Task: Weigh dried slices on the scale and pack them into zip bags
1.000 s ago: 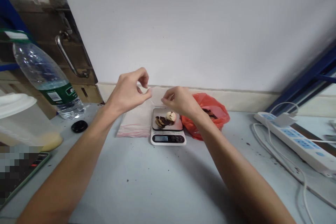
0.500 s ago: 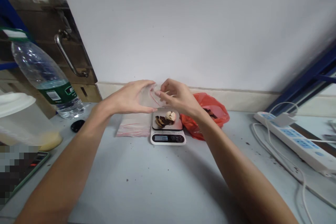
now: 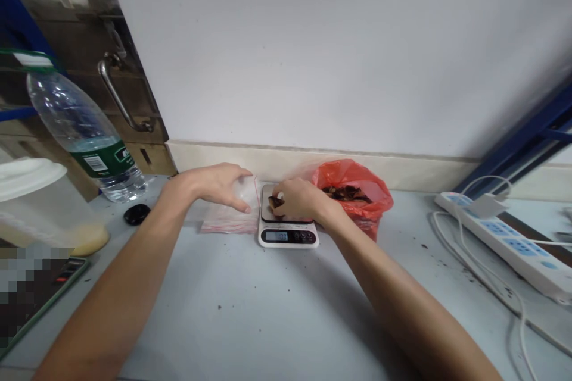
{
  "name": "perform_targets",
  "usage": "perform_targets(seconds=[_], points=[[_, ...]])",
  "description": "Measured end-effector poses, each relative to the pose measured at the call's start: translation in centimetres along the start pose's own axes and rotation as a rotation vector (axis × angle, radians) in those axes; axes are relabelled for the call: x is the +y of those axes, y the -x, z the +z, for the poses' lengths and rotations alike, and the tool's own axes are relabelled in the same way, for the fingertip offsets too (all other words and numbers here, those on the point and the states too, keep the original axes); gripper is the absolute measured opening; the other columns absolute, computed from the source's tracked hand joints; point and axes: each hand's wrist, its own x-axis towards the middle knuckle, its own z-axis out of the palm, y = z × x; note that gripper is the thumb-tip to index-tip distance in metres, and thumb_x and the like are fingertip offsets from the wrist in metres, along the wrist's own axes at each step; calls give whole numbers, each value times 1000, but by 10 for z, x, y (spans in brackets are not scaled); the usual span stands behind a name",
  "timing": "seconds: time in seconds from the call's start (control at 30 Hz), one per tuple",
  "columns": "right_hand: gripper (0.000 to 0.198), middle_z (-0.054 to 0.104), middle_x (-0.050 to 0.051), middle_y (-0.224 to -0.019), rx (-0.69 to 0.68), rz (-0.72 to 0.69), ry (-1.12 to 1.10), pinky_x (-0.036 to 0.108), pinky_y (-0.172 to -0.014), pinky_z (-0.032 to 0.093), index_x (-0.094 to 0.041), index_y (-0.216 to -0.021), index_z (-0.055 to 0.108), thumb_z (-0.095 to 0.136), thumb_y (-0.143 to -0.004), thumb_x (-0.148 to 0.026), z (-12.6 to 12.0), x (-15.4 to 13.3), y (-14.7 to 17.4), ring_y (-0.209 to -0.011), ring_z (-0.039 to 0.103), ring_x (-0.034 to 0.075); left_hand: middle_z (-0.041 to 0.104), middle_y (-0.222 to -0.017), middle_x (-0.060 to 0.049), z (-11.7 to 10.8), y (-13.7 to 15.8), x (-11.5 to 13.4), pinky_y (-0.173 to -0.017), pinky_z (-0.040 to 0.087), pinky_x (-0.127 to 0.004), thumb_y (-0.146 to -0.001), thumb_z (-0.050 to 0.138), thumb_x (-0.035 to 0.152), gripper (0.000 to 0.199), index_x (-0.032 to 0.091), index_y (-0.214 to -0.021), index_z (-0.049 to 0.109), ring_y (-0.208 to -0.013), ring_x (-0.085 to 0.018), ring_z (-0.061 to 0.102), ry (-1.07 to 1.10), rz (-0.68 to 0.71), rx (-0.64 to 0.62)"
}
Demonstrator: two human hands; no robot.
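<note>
My left hand holds a clear zip bag between thumb and fingers, its red seal line beside the scale. Below it lies a stack of zip bags with red edges. My right hand reaches over the small white kitchen scale, fingers curled round dark brown dried pieces on its plate. The pale round piece seen earlier is hidden behind that hand. To the right of the scale, a red plastic bag stands open with more dried brown pieces inside.
On the left stand a water bottle, a white-lidded container and a small black object; a phone-like device lies nearer. At right are a white power strip and cables. A wall rises behind.
My right hand has come down from the clear zip bag onto the dried pieces on the scale. My left hand has lowered and moved slightly left with the bag. The red bag's opening shows more.
</note>
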Motion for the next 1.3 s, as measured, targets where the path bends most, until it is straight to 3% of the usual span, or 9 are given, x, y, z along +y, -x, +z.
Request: perform_targets(seconds=[0.17, 0.37, 0.57, 0.67, 0.8, 1.03, 1.2, 1.3], points=[[8, 71, 5, -63, 104, -49, -142, 27, -49, 40, -21, -66, 73, 69, -72, -16, 7, 18, -9, -55, 59, 17, 58, -145, -20, 6, -5, 0, -102, 46, -43, -61, 69, 63, 98, 17, -146, 52, -128, -39, 58, 66, 88, 38], [17, 70, 0, -62, 113, -101, -411, 26, -52, 44, -22, -60, 71, 69, -63, -5, 2, 36, -11, -56, 59, 15, 65, -137, -18, 10, -9, 0, -99, 49, -42, -63, 71, 61, 88, 19, -139, 59, -123, -39, 62, 100, 157, 48], [13, 75, -1, -83, 170, -206, -430, 28, -64, 45, -24, -78, 77, 69, -72, -15, -30, 37, 14, -72, 63, 16, 54, -150, -18, 7, -7, 9, -108, 41, -41, -67, 66, 69, 98, 17, -148, 48, -135, -37, 52, 122, 184, 75], [21, 75, -1, -89, 178, -313, -387, 27, -67, 46, -23, -88, 77, 68, -72, -12, -38, 30, 25, -77, 64, 16, 60, -143, -17, 7, -6, 18, -102, 45, -38, -70, 68, 67, 85, 18, -140, 55, -127, -35, 59, 188, 236, 81], [35, 75, 1, -94, 289, -350, -437, 28, -72, 50, -23, -102, 74, 68, -70, -8, -39, 25, 29, -84, 67, 18, 71, -127, -11, 5, -6, 24, -89, 49, -34, -76, 67, 62, 61, 22, -122, 63, -111, -29, 67, 319, 347, 124], [47, 63, 10, -134, 313, -511, -745, 36, -85, 59, -24, -119, 63, 66, -73, -14, -38, 42, 26, -112, 68, 23, 73, -121, -8, 2, -5, 22, -88, 49, -33, -78, 68, 61, 61, 22, -126, 62, -107, -28, 68, 413, 355, 178], [43, 68, 8, -129, 438, -534, -582, 44, -100, 53, -23, -108, 71, 57, -71, -7, -43, 49, 31, -118, 64, 24, 68, -135, -9, 0, -3, 21, -96, 50, -36, -81, 66, 61, 68, 27, -139, 56, -120, -28, 64, 525, 408, 185], [16, 69, 9, -128, 455, -582, -472, 46, -102, 49, -22, -90, 73, 64, -77, -18, -47, 51, 33, -120, 62, 26, 64, -141, -11, -3, -1, 21, -101, 50, -39, -80, 65, 69, 74, 26, -139, 57, -127, -30, 59, 658, 479, 205]])
